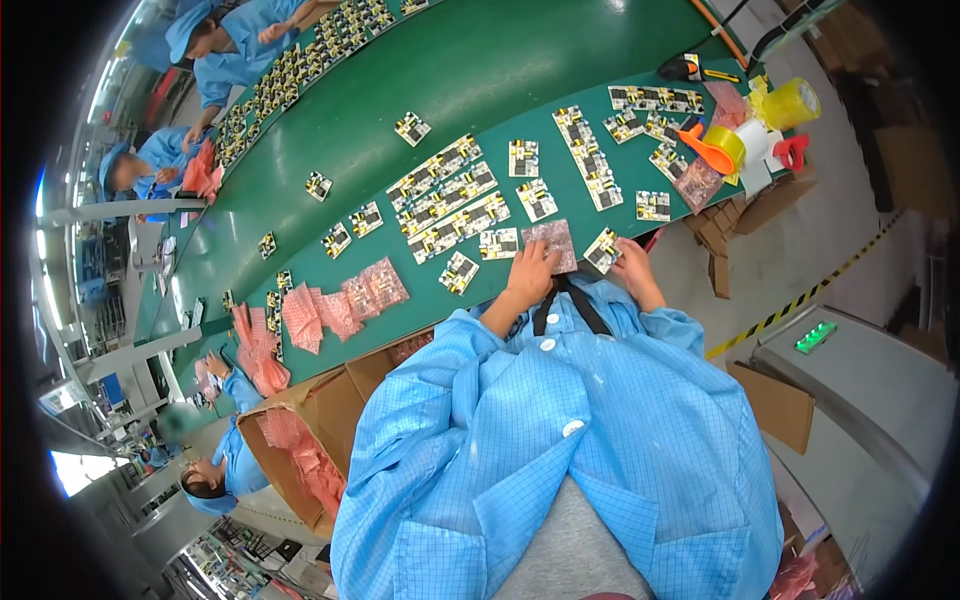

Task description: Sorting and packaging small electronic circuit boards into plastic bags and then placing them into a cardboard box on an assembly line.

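Observation:
My left hand (531, 274) is closed on the edge of a pinkish bubble-wrap bag (552, 243) at the table's near edge. Just right of it, my right hand (634, 270) pinches a small circuit board (602, 250), tilted, with dark, yellow and white parts on it. The board and the bag are close but apart. Left of my left hand lie a single board (498, 243) and another board (459, 272). Beyond them, several long joined strips of boards (457, 226) rest side by side on the green table (400, 320).
Filled bubble-wrap bags (375, 288) lie to the left, above an open cardboard box (335, 400) holding pink wrap. At the right are an orange tape dispenser (706, 150), yellow tape rolls (790, 104) and a cutter (720, 75). Co-workers in blue (245, 45) sit along the far left.

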`<action>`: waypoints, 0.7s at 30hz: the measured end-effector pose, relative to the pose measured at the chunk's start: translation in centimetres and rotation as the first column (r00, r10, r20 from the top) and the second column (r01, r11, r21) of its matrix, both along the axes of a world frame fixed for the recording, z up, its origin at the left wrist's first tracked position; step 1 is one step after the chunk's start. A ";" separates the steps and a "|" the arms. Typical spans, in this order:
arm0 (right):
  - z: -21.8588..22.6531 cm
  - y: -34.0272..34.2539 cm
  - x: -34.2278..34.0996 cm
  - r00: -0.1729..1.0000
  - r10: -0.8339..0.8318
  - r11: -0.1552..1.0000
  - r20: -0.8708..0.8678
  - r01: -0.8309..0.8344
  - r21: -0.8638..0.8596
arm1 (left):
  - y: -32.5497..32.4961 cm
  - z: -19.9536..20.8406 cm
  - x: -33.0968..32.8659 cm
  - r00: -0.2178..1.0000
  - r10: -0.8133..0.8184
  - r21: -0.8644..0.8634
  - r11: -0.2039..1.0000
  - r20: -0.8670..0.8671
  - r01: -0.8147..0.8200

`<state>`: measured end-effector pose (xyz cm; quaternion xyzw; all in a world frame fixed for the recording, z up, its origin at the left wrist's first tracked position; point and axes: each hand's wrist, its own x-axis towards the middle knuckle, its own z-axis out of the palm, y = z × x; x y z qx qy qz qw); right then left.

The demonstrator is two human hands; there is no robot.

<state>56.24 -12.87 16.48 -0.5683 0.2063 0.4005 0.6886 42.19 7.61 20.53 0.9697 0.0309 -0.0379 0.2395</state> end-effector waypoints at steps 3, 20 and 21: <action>0.2 -0.3 -0.1 0.999 0.037 0.999 0.003 -0.037 -0.014 | -0.5 -0.5 -0.1 0.998 0.055 0.011 0.998 -0.009 -0.054; -0.3 -1.2 0.6 1.000 0.029 0.998 0.010 -0.030 0.054 | 1.1 -1.2 0.2 0.971 -0.240 0.262 0.937 -0.005 0.233; -0.1 -1.2 0.7 0.999 0.031 0.998 0.009 -0.031 0.056 | 1.5 -0.7 0.3 0.971 -0.238 0.264 0.936 -0.007 0.232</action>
